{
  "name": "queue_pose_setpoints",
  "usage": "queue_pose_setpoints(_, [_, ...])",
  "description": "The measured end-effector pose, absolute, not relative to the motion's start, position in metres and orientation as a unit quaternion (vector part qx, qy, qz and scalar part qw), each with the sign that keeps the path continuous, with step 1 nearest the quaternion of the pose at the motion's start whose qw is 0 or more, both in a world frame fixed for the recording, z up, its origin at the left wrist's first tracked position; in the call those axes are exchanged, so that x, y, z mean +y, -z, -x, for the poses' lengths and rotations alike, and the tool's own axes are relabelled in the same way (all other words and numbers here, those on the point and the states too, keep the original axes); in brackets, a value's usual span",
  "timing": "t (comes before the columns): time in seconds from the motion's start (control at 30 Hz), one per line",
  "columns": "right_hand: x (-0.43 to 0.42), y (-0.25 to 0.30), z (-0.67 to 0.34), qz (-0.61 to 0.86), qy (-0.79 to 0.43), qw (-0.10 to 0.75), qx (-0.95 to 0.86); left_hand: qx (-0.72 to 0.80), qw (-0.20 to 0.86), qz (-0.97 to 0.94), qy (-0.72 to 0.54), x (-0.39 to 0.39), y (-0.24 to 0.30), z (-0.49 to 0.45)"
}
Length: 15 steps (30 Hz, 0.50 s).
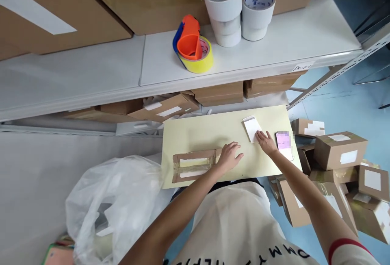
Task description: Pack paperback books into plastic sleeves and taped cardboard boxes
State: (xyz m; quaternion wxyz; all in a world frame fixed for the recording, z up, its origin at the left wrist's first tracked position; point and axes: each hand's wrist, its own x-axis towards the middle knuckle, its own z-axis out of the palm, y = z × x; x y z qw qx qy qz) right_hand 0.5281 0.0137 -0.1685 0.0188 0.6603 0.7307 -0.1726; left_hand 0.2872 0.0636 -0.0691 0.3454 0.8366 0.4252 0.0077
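The person's right hand (266, 142) is on the right part of the pale table (207, 131). Its fingertips lie on the lower end of a white pad (251, 127); the fingers are stretched out and do not close around it. The pad lies on the table at a slant, near the far edge. Just beside this hand, to its right, there is a phone (284, 145) with a pink and white screen.

The left hand (230, 156) is near the middle of the table, with the thumb apart from the fingers, and no object is seen in it. It is at the right end of a cardboard piece (176, 171), which carries two pale strips; whether the hand touches it, one cannot tell.

On the shelf (292, 39) behind the table are white tape rolls (226, 25) and an orange dispenser (188, 47). A plastic bag (122, 187) is at the left, and boxes (341, 151) are piled at the right.
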Motion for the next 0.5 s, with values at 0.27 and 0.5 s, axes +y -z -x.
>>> queue_pose_setpoints(0.27, [0.019,0.152,-0.533,-0.608,0.207,0.049,0.765,0.488,0.452,-0.746,0.021,0.072,0.104,-0.312])
queue_pose_setpoints(0.5, [0.035,0.135,-0.542,-0.560,0.201,0.118,0.795,0.518,0.487,-0.701,0.059,0.076,0.112,-0.319])
